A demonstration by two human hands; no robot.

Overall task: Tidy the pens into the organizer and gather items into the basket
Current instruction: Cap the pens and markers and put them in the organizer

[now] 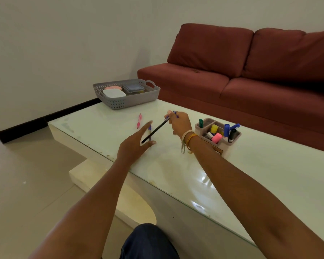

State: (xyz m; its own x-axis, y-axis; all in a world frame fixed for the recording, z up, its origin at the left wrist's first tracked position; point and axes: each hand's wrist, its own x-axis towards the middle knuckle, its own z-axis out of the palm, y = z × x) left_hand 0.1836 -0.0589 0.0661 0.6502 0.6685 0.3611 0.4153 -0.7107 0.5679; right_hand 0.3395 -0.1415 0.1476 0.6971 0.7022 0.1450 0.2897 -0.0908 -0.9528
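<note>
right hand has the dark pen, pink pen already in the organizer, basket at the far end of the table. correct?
Not quite. The head view shows the pink pen lying loose on the table, not in the organizer. The right hand does hold the dark pen, and the basket sits at the far end.

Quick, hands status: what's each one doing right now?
Left hand: open, fingers straight, reaching over a pen lying on the table.
Right hand: holding a dark pen, with something blue also in its fingers.

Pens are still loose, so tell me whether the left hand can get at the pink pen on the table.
Probably yes. The left hand is open above the table, and the pink pen lies just beyond its fingertips with bare tabletop between. Only the dark pen held by the right hand crosses nearby.
</note>
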